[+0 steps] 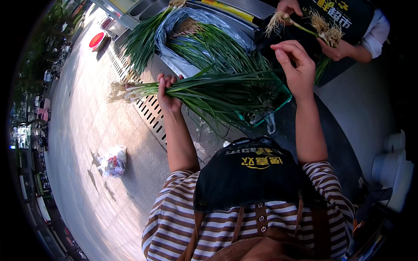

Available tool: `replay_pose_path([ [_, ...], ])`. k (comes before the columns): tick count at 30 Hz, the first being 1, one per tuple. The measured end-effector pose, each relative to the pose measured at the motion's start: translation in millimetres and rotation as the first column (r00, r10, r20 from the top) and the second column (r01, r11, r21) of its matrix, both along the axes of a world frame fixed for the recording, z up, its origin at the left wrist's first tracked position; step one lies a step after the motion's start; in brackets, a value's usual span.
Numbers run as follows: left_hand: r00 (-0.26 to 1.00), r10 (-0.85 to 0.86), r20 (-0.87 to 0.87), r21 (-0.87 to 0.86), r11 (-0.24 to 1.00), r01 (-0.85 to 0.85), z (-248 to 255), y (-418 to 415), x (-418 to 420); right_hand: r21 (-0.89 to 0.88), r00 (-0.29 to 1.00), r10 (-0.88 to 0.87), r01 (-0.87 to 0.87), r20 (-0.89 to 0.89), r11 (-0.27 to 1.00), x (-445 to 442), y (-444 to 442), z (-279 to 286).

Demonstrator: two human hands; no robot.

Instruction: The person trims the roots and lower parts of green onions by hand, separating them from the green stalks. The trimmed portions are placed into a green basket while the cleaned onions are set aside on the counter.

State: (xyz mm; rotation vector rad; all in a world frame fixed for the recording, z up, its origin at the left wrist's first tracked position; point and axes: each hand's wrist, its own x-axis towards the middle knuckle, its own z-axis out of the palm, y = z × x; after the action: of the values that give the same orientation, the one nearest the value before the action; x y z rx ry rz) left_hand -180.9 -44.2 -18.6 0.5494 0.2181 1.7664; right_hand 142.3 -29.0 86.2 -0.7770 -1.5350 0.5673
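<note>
My left hand (169, 94) is closed around a bunch of green garlic or scallions (209, 93), near its white ends. The roots point left and the long green leaves spread right, over a green plastic basket (285, 98) with dark scraps in it. My right hand (295, 63) is raised beyond the leaf tips, its fingers bent, thumb and forefinger close together; whether something thin is between them I cannot tell. Behind the bunch, a blue plastic bag (225, 29) holds a large heap of the same greens (209, 49), and another bundle (147, 39) lies left of it.
A co-worker's hands (338, 49) hold rooted stalks at the upper right. A metal counter (179, 67) carries the bag. A slotted drain grate (152, 114) crosses the paving. A filled plastic bag (114, 161) and a basin with a red inside (97, 40) stand on the ground at left.
</note>
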Motion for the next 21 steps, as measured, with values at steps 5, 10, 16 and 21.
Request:
replay_pose_path([
  [5,0.989,-0.067,-0.129,0.139,0.987,0.085,22,-5,16,-0.077,0.955,0.129,-0.113,0.266,0.991,-15,-3,4],
  [10,0.978,-0.155,-0.139,0.197,0.963,0.181,35,3,26,-0.165,0.807,0.249,-0.189,0.535,0.968,-37,-9,-32],
  [16,0.969,-0.186,-0.163,0.159,0.964,0.212,33,13,27,-0.131,0.814,0.254,-0.218,0.523,0.967,-39,-4,-40],
  [21,0.974,-0.183,-0.137,0.118,0.973,0.199,23,24,26,-0.075,0.789,0.120,-0.094,0.602,0.993,-44,-7,-31],
])
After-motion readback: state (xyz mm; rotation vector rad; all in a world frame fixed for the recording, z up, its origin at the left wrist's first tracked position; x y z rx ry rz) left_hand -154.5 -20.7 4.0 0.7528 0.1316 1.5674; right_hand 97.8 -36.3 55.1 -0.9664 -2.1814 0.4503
